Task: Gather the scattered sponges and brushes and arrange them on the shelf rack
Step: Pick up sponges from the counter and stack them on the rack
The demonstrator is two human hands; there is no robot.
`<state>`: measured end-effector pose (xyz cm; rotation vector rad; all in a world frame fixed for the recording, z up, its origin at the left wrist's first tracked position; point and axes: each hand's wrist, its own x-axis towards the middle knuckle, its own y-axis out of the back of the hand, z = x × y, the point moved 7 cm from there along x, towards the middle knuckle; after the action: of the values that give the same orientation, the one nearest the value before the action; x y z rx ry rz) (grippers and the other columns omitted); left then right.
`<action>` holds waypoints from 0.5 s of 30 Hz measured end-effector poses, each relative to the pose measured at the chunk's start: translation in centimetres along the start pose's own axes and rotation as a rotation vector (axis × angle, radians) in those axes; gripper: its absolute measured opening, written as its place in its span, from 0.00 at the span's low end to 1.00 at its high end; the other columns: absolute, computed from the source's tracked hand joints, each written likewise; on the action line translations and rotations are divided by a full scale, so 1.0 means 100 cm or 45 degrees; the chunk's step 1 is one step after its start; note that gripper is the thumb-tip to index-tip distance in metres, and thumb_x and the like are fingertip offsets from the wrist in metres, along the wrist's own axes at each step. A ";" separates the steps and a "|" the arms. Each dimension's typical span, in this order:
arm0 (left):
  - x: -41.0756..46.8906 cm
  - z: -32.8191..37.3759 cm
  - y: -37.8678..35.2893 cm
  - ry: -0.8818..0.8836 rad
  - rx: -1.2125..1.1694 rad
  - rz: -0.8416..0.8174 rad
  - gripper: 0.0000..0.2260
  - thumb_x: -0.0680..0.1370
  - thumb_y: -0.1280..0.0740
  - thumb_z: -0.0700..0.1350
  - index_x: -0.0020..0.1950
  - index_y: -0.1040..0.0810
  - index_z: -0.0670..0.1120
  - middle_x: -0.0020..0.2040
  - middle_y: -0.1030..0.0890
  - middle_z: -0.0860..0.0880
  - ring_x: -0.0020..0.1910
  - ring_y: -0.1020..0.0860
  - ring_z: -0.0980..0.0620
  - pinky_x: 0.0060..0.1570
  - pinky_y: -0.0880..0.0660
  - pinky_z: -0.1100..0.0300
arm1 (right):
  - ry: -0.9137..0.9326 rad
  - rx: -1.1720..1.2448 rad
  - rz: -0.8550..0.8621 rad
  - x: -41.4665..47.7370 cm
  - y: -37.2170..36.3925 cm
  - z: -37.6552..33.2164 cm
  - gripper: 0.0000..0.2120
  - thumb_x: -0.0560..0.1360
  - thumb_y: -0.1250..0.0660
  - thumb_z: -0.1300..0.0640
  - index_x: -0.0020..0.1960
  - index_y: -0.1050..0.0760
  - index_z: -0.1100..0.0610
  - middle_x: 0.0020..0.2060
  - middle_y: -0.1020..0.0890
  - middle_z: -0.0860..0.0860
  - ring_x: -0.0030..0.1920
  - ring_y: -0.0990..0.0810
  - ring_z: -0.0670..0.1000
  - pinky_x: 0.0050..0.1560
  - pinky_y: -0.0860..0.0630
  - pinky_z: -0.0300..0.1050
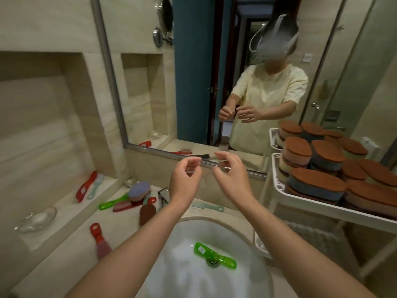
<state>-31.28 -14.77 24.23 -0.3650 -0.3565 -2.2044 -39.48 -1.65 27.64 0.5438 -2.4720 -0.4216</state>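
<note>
My left hand (185, 179) and my right hand (231, 175) are raised side by side over the sink, in front of the mirror, fingers loosely curled, with nothing visible in either. A green brush (214, 255) lies across the sink drain. On the counter to the left lie a red brush (98, 238), a brown sponge (147, 214), a purple-topped sponge (139, 191), a green brush (111, 203) and a pink brush (122, 206). A mint brush (208, 206) lies behind the sink. The white shelf rack (311, 201) at the right holds several brown-topped sponges (315, 186).
A red brush (86, 187) and a mint brush (96, 187) lie on the wall-niche ledge, with a glass dish (36, 219) nearer me. The chrome faucet (163, 197) stands behind the white sink (187, 274). The mirror (214, 82) is straight ahead.
</note>
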 end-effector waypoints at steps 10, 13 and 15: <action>0.016 -0.085 0.123 0.158 0.156 0.136 0.11 0.74 0.33 0.42 0.46 0.22 0.60 0.46 0.19 0.59 0.45 0.22 0.64 0.45 0.24 0.66 | -0.067 0.054 -0.238 -0.009 -0.146 -0.005 0.19 0.71 0.33 0.59 0.61 0.24 0.47 0.55 0.26 0.41 0.52 0.25 0.39 0.54 0.26 0.39; 0.019 -0.110 0.151 0.211 0.205 0.143 0.10 0.74 0.32 0.42 0.46 0.22 0.58 0.45 0.18 0.58 0.44 0.21 0.63 0.44 0.25 0.68 | -0.120 0.040 -0.309 -0.014 -0.182 0.001 0.19 0.71 0.34 0.59 0.61 0.25 0.47 0.53 0.27 0.41 0.51 0.25 0.40 0.55 0.24 0.42; 0.019 -0.128 0.166 0.242 0.209 0.140 0.10 0.73 0.32 0.40 0.46 0.21 0.57 0.46 0.18 0.59 0.45 0.21 0.62 0.44 0.24 0.68 | -0.158 0.032 -0.341 -0.017 -0.204 0.005 0.19 0.71 0.34 0.60 0.61 0.25 0.49 0.53 0.26 0.43 0.50 0.24 0.42 0.56 0.24 0.44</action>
<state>-21.04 -30.82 15.35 -0.0827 -0.4006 -2.0656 -32.64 -18.47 18.17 0.8892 -2.5324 -0.5444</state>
